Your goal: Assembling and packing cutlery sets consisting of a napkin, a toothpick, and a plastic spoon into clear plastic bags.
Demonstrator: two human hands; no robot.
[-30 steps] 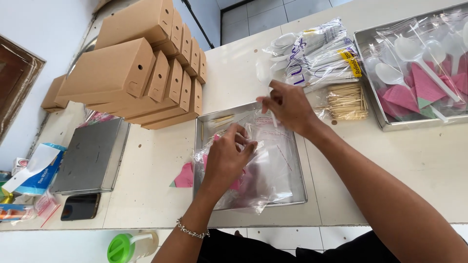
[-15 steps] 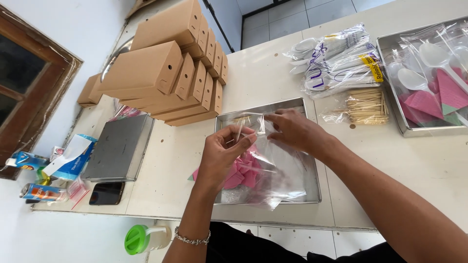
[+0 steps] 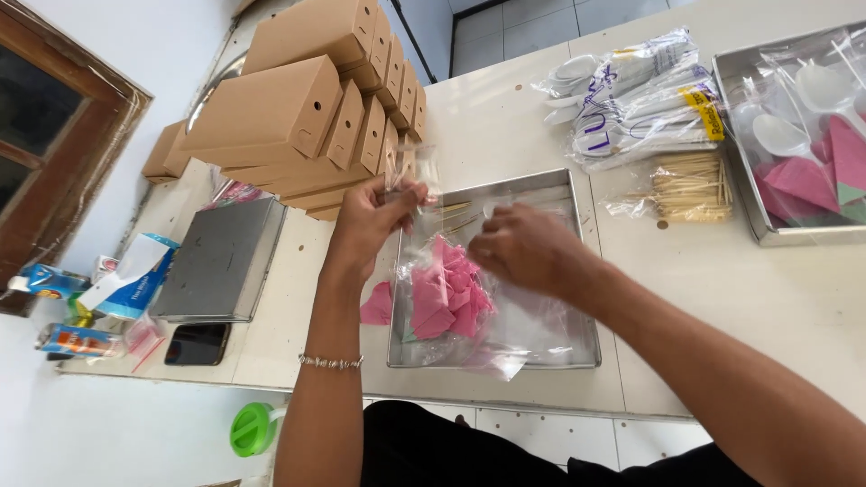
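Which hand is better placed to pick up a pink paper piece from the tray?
Probably the right hand: it hovers open just above the pink paper pieces in the metal tray, while the left hand is raised and pinching a small clear bag.

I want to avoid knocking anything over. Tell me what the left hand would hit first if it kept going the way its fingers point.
Probably the stacked brown cardboard boxes. The left hand, pinching a small clear plastic bag, points up and away toward them; depth is hard to judge.
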